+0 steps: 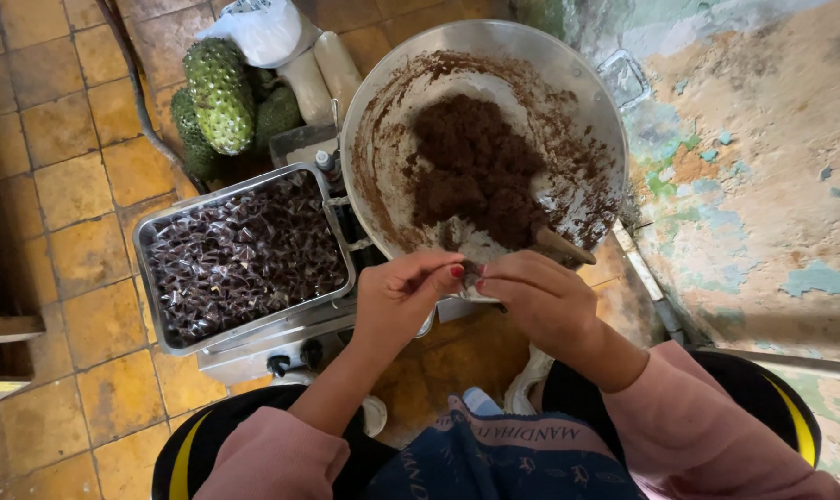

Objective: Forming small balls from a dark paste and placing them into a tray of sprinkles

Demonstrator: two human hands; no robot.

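Sweet (469,272): I pinch it between both hands, left (403,294), right (538,298), near tray (157,294) and bowl (372,120) for reach.

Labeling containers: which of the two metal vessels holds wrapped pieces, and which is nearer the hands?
The rectangular tray holds dark wrapped pieces; the round bowl holds loose brown paste and a spoon. The bowl is nearer both hands.

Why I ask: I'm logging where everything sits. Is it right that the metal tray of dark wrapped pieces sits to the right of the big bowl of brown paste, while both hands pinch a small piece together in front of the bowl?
Not quite. In the head view the metal tray sits to the left of the big bowl, not the right. The rest holds: the left hand and right hand pinch a small piece in front of the bowl.
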